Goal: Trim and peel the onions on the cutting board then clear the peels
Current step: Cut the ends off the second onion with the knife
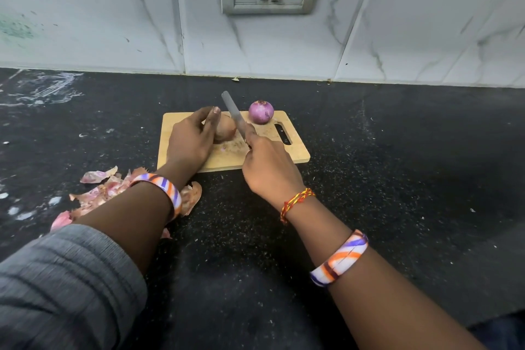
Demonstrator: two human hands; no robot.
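an unpeeled onion (225, 129) is gripped by the left hand (191, 138) on the cutting board (295, 152); the knife (234, 112), clasped in the right hand (268, 169), is set for trimming its end, which likely calls for a steady downward cut.

To your right of the pale wooden cutting board (295, 155), the black speckled stone table (397, 179) lies open for a hand. A heap of pink papery onion peels (96, 193) crowds the table at the board's near left corner. Behind the board, the white marble-patterned tiled wall (113, 23) closes off the far side.
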